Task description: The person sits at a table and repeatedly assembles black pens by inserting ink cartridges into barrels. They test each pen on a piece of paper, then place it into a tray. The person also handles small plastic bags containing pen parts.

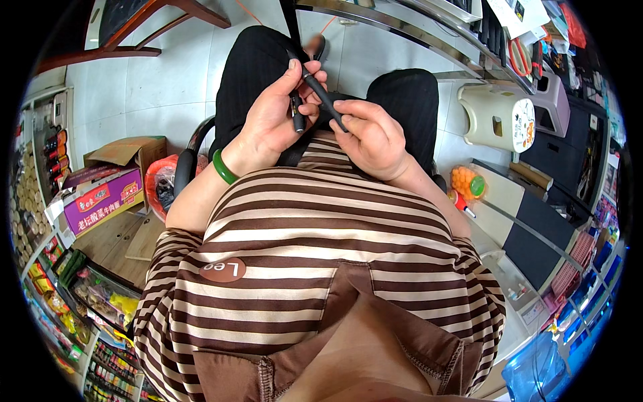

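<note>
A slim black pen (322,94) slants between my two hands, above my lap. My left hand (268,110), with a green bangle (224,167) at its wrist, is closed, thumb and fingers round the pen's upper part. Also in the left hand, against the fingers, is a second short black piece (297,114); it looks like a pen cap or another pen, and I cannot tell which. My right hand (376,137) pinches the pen's lower end between thumb and fingers.
A wooden chair (137,37) stands far left, a metal-framed table (395,30) far right. Left lies an opened purple carton (107,199) beside a red bag (161,181). At the right are a pale stool (487,119) and a jar of orange balls (463,182).
</note>
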A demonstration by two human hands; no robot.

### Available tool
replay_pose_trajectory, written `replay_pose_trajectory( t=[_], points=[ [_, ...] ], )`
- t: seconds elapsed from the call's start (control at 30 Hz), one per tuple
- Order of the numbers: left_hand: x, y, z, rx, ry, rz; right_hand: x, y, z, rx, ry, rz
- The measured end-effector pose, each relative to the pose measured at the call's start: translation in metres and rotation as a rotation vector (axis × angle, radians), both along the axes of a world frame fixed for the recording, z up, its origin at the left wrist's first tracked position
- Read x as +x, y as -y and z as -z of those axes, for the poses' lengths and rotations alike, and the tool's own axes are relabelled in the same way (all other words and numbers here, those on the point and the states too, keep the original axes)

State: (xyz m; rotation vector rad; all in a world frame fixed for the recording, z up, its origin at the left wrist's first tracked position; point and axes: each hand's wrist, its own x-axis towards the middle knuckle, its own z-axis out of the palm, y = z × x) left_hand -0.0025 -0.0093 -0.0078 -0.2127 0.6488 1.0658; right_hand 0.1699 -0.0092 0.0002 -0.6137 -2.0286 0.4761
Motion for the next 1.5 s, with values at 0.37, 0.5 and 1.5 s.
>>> replay_pose_trajectory(
  t=[0.37,0.5,1.5],
  points=[
    [0.005,0.003,-0.011,0.171,-0.273,-0.058,-0.001,0.0,0.0,-0.31,-0.06,0.106],
    [0.006,0.005,-0.015,0.318,-0.456,-0.072,-0.003,0.006,0.002,-0.788,-0.129,0.103],
    [-0.001,0.005,-0.018,0.509,-0.641,-0.018,0.005,0.003,-0.013,-0.961,-0.056,0.017]
  ],
)
